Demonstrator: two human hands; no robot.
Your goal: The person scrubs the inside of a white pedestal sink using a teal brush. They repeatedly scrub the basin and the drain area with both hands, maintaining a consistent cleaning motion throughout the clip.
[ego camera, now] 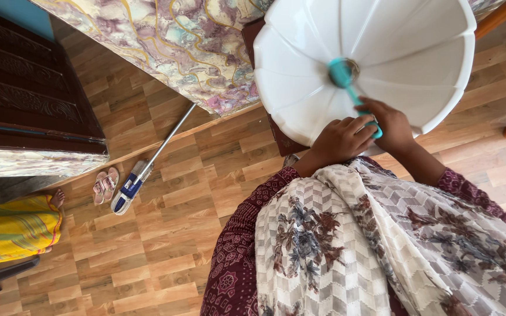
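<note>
A white fluted basin (405,41) fills the upper right of the head view. A teal brush (346,79) has its head at the basin's drain, and its handle slants down toward me. My right hand (392,126) is wrapped around the lower handle. My left hand (339,140) lies beside it at the basin's near rim, fingers curled onto the handle's end. My patterned scarf and maroon sleeves cover the lower right.
A mop (131,186) with a blue and white head lies on the wood-plank floor (165,251), beside a pair of pink sandals (105,186). A person in yellow cloth (13,229) is at the left edge. A marbled surface (177,41) and dark carved wood (24,76) stand behind.
</note>
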